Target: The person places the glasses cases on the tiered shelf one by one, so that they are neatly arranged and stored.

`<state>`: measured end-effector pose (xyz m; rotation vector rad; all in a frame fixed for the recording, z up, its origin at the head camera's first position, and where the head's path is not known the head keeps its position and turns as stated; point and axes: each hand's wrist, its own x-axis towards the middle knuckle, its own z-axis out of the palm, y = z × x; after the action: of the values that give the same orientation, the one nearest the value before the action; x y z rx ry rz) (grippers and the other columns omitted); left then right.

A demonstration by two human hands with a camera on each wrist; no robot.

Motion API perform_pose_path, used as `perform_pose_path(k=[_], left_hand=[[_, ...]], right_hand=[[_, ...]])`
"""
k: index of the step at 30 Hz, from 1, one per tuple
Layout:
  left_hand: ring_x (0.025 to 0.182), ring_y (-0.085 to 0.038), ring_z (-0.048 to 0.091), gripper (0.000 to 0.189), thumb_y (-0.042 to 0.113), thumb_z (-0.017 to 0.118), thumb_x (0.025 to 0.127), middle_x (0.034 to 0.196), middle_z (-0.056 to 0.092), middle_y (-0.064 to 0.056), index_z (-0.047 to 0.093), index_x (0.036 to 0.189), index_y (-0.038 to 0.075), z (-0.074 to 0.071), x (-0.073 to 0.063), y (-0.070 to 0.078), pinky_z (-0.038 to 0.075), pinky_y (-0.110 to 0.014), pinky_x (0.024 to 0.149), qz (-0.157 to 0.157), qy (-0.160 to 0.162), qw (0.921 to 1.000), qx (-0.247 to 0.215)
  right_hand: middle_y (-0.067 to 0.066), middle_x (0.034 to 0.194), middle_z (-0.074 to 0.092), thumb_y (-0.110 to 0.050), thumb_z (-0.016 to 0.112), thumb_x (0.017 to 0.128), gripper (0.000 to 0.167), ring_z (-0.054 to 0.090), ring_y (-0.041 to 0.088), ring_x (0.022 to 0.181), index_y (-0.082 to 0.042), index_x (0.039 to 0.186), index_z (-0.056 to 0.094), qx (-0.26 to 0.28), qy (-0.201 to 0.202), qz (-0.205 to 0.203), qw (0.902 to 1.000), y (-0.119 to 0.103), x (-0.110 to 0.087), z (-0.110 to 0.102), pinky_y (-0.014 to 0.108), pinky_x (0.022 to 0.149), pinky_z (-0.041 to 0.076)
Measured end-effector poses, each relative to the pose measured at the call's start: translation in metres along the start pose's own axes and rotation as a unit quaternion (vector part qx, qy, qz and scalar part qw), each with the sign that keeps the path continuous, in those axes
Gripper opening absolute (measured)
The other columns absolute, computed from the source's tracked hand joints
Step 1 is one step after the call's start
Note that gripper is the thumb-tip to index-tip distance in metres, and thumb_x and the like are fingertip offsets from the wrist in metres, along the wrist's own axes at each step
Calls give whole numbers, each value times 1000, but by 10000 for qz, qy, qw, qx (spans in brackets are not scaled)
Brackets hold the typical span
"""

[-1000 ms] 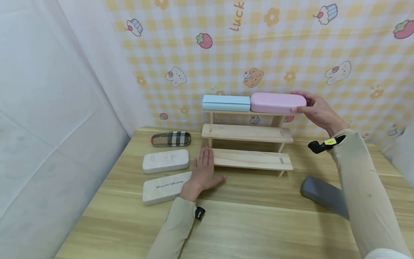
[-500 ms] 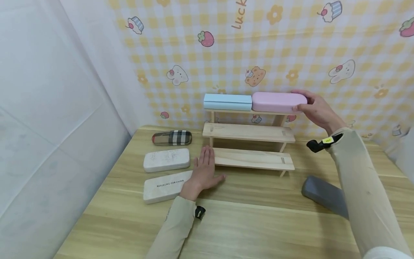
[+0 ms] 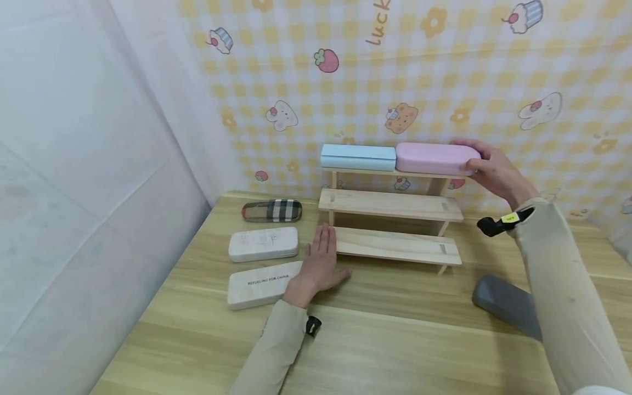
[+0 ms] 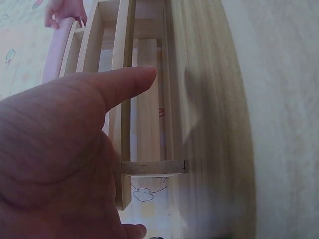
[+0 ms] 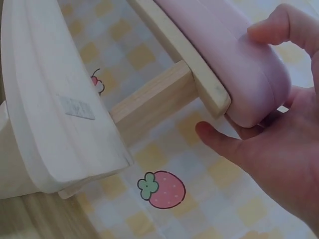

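Observation:
A three-tier wooden shelf [image 3: 390, 204] stands on the table. On its top tier a pink glasses case [image 3: 436, 158] lies at the right, end to end with a light blue glasses case [image 3: 357, 157]. My right hand [image 3: 496, 167] grips the right end of the pink case; in the right wrist view the thumb [image 5: 219, 142] extends just beyond the end of the top board. My left hand [image 3: 320, 269] lies with straight fingers at the left end of the lowest tier, its thumb spread to the right. The two lower tiers hold no cases.
Left of the shelf lie a plaid case [image 3: 271, 210], a white patterned case [image 3: 264, 244] and a white lettered case [image 3: 261, 285], partly behind my left hand. A dark grey case [image 3: 506, 304] lies at the right, partly under my right forearm. A checked cloth [image 3: 296, 71] hangs behind.
The head view has shifted, so the scene sits slightly further right. Both hands and the pink glasses case keep their places on the shelf.

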<state>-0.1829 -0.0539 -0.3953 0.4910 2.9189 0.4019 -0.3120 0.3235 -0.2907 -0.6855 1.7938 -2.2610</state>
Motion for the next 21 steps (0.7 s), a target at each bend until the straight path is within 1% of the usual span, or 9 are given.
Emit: perform_pose_path(k=[2, 5, 7, 10, 12, 14, 17, 19, 21], left_hand=[[139, -30, -12, 99, 49, 55, 89, 152, -15, -19, -6, 146, -3, 1, 1, 0, 12, -53, 108, 46, -30, 10000, -5], [139, -29, -14, 98, 48, 56, 89, 152, -14, -19, -7, 146, -2, 1, 1, 0, 13, -53, 108, 59, -45, 10000, 13], [138, -28, -15, 99, 47, 57, 89, 152, -12, -20, -7, 146, -2, 1, 1, -1, 13, -53, 108, 45, -20, 10000, -3], [138, -27, -16, 100, 48, 56, 89, 152, -13, -20, -9, 146, -2, 1, 1, -1, 12, -52, 108, -2, -77, 10000, 9], [138, -27, -17, 100, 48, 56, 89, 152, -15, -19, -10, 146, -1, 0, 1, -1, 12, -52, 108, -9, -120, 9999, 22], [138, -28, -16, 99, 48, 56, 89, 151, -16, -18, -9, 146, -2, -1, 1, -1, 12, -51, 108, -4, -120, 9999, 28], [139, -29, -14, 98, 47, 56, 89, 151, -17, -18, -8, 146, -2, -2, 1, -1, 12, -51, 108, 39, -74, 10000, 54], [139, -30, -13, 98, 46, 56, 89, 151, -15, -19, -6, 146, -3, -2, 1, 0, 12, -52, 108, 61, -38, 10000, 36], [139, -30, -13, 98, 45, 57, 89, 152, -13, -20, -6, 146, -4, -2, 0, 0, 12, -52, 108, 84, -25, 10000, 4]], right_hand=[[9, 124, 42, 15, 36, 90, 47, 45, 20, 102, -1, 134, 43, 238, -35, -64, 9997, -2, -3, -1, 30, 72, 52], [8, 127, 45, 14, 36, 90, 45, 48, 18, 105, -1, 132, 45, 484, 224, -126, 9985, -4, -10, -2, 29, 74, 51], [6, 127, 48, 11, 38, 92, 43, 51, 16, 107, -2, 131, 47, 595, 442, -128, 9972, -6, -16, -5, 28, 79, 50], [7, 125, 55, 6, 38, 96, 37, 54, 17, 110, 0, 130, 50, 967, 542, -116, 9938, -7, -34, -15, 30, 84, 49], [12, 123, 57, 4, 33, 98, 35, 54, 23, 113, 3, 130, 49, 1529, 311, -184, 9876, -6, -49, -25, 35, 88, 47], [18, 125, 56, 2, 26, 100, 37, 52, 29, 116, 7, 131, 47, 2114, 14, -249, 9771, -5, -63, -35, 40, 91, 45], [23, 128, 52, 2, 19, 100, 41, 49, 36, 118, 10, 132, 42, 2639, -328, -308, 9635, -3, -85, -49, 45, 94, 42], [25, 129, 50, 2, 16, 99, 42, 47, 38, 120, 11, 133, 40, 2751, -451, -327, 9598, -3, -98, -57, 46, 96, 40], [25, 130, 49, 3, 15, 99, 43, 47, 37, 120, 11, 134, 39, 2578, -496, -384, 9642, -2, -112, -63, 44, 96, 40]])
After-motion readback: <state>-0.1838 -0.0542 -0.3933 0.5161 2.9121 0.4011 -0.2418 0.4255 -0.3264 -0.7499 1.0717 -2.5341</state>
